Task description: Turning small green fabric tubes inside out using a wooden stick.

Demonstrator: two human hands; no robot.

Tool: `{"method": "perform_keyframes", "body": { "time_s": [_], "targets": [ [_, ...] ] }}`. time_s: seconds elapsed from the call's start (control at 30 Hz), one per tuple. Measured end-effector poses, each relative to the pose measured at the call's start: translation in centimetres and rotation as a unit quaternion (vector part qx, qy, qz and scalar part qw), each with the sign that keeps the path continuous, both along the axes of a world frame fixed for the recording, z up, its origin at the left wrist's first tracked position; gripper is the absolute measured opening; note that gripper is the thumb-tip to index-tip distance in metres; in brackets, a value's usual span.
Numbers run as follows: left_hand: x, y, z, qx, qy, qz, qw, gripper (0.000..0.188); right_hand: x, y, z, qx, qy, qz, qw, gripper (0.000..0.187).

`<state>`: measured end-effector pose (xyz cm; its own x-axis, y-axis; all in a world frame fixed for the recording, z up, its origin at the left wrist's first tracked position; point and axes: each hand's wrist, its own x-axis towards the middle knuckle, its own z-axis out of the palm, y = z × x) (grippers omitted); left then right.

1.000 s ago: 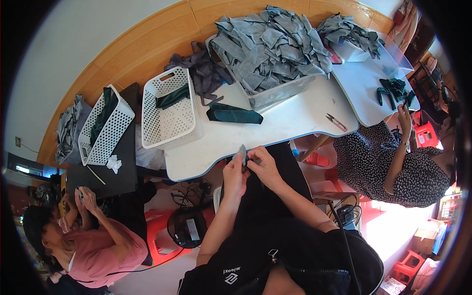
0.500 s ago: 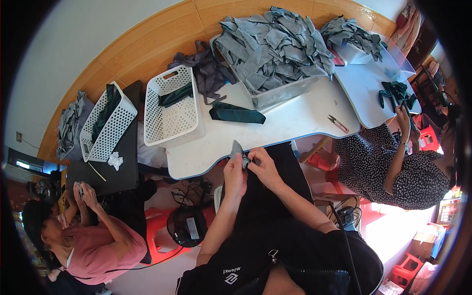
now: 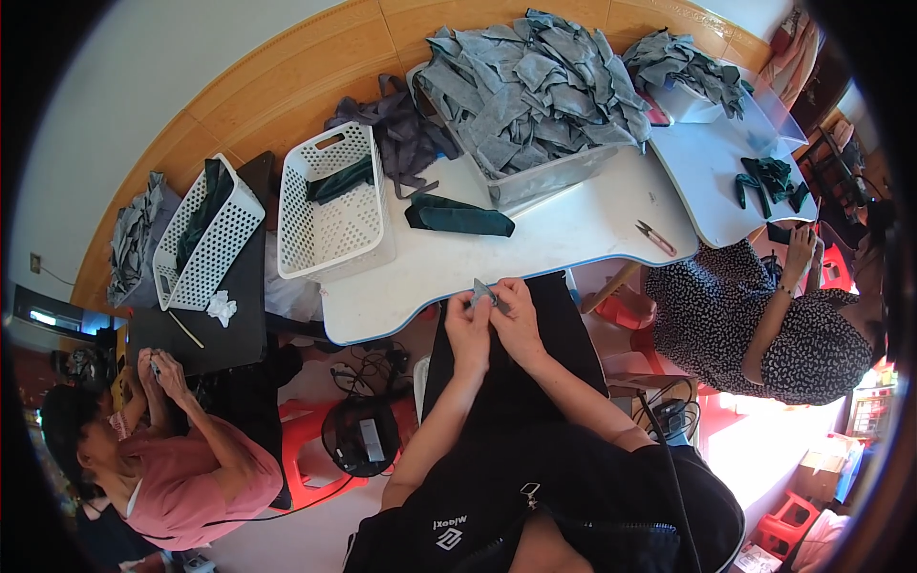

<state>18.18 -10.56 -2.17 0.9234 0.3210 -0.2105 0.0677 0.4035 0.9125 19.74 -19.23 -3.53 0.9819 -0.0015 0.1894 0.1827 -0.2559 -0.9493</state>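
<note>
Close together at the table's near edge, my left hand (image 3: pixel 468 328) and my right hand (image 3: pixel 516 313) are both closed on one small grey fabric piece (image 3: pixel 482 289). A pointed tip of it sticks up between the fingers; the rest is hidden by them. Beyond my hands, a dark green velvet piece (image 3: pixel 459 217) lies on the white table (image 3: pixel 564 224). To its left stands a white perforated basket (image 3: pixel 325 234) with dark green fabric inside. A large bin (image 3: pixel 564 172) at the back is heaped with grey fabric pieces (image 3: pixel 535 86).
Thread snips (image 3: pixel 657 237) lie at the table's right. Purple-grey fabric (image 3: pixel 394 134) is piled behind the basket. A second white basket (image 3: pixel 205 244) stands on a black table at left. One person (image 3: pixel 191 468) works at left, another (image 3: pixel 755 315) at right. A black fan (image 3: pixel 361 436) sits below.
My hands have come closer together, the left one moving right, with the fabric piece between them. The person at right has lowered their hands, drawing dark fabric off the table.
</note>
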Motion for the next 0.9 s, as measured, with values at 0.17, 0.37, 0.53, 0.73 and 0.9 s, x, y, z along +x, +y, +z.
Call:
{"method": "perform_keyframes", "body": {
  "time_s": [0.17,0.37,0.53,0.73,0.9],
  "targets": [
    [2.4,3.3,-1.8,0.052,-0.009,0.022,0.998,0.022,-0.9,-0.3,-0.2,0.054,0.136,0.124,0.981,0.016],
    [2.4,4.4,-3.1,0.171,-0.012,-0.027,0.985,0.022,-1.7,-0.5,-0.5,0.106,0.271,0.210,0.933,0.013],
    [1.6,4.6,-2.3,0.118,0.004,-0.154,0.981,0.019,-1.3,-1.5,0.1,0.348,0.434,0.375,0.742,0.010],
    [0.5,5.0,-0.2,-0.005,0.031,-0.173,0.984,0.007,-2.3,-1.6,1.8,0.500,0.415,0.473,0.595,0.037],
    [-1.3,6.4,2.8,0.139,-0.160,-0.037,0.976,0.024,-1.2,-1.0,1.9,0.605,0.385,0.446,0.536,0.052]
  ]
}}
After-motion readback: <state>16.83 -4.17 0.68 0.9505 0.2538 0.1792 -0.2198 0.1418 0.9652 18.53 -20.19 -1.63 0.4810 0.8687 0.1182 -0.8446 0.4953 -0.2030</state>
